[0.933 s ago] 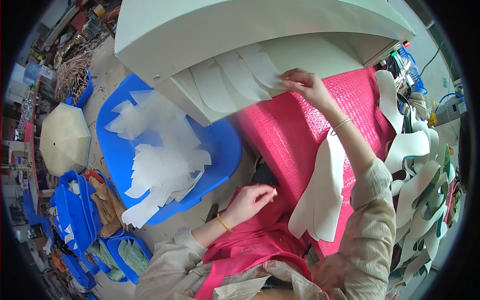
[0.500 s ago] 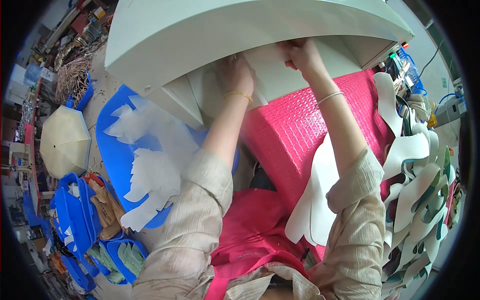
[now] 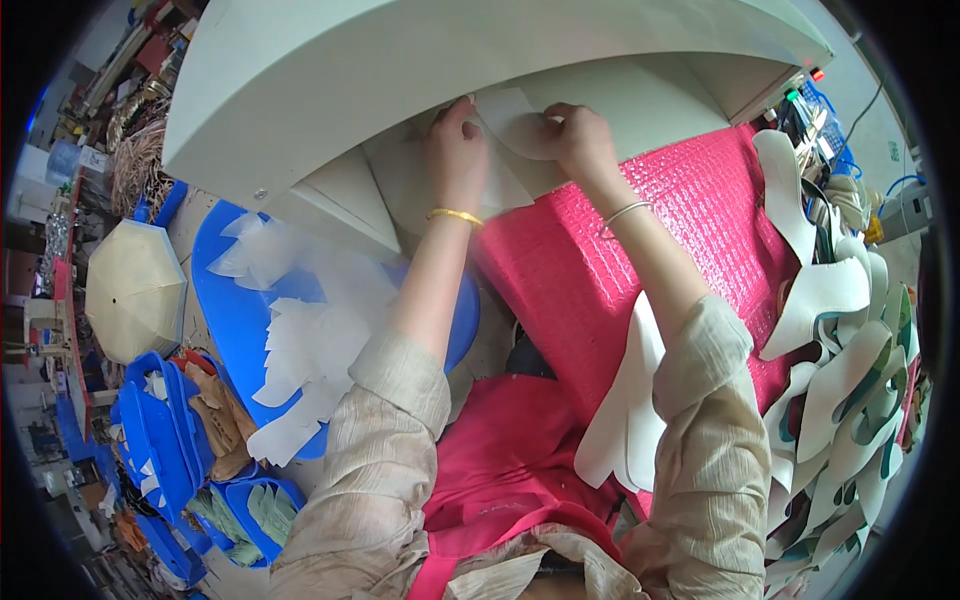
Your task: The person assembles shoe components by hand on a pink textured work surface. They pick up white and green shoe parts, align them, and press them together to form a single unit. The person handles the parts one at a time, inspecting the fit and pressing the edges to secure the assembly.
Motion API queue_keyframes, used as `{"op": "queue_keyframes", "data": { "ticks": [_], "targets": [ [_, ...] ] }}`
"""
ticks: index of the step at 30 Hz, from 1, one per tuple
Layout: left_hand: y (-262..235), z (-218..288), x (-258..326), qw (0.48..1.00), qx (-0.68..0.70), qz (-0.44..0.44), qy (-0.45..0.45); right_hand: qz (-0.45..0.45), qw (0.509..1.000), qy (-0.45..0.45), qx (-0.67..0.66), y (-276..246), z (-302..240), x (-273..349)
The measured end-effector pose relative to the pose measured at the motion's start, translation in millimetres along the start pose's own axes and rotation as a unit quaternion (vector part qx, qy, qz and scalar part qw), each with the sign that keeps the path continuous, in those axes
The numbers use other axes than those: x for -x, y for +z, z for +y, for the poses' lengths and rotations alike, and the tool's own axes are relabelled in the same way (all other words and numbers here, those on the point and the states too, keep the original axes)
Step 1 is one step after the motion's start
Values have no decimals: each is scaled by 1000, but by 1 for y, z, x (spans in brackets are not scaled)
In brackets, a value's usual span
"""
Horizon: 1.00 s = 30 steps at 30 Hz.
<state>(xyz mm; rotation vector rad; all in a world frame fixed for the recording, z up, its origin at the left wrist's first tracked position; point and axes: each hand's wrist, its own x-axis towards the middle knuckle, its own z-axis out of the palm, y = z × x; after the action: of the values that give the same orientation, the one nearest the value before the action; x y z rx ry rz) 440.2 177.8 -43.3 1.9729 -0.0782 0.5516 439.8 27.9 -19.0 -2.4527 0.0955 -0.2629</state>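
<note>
My left hand and my right hand are both under the front of a pale grey machine hood. Between them a thin, translucent white sheet piece is stretched across. Its right edge is pinched in my right fingers, and the fingers of my left hand are closed at its upper left corner. Beneath the left wrist lies another translucent sheet, partly covered by the hand. A glossy pink textured cover spreads below my right forearm.
Left of my left arm, a blue tub holds translucent cut sheets. White curved pieces lie on the pink cover, and several more are piled at the right. Blue bins and a cream umbrella stand at the far left.
Both hands have shifted and show more clearly below the hood. The translucent piece between them is now plainly visible, with the right hand pinching its edge.
</note>
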Motion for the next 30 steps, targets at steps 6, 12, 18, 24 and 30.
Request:
{"op": "queue_keyframes", "data": {
  "ticks": [6, 12, 18, 24, 30],
  "targets": [
    [-43, 69, 102, 956, 176, -230, -50, 108, 951, -268, 114, -76, 13, 39],
    [-100, 61, 260, 791, 154, -584, -96, -310, 940, -103, 96, -177, 9, 254],
    [-53, 76, 300, 731, 374, -485, -302, -241, 968, -18, 71, -170, 35, 344],
    [-58, 81, 294, 813, 198, -495, -236, -164, 983, 70, -32, -190, 63, 323],
    [-60, 97, 285, 864, 113, -468, -148, -42, 990, 107, -81, -268, 153, 209]
  ]
}}
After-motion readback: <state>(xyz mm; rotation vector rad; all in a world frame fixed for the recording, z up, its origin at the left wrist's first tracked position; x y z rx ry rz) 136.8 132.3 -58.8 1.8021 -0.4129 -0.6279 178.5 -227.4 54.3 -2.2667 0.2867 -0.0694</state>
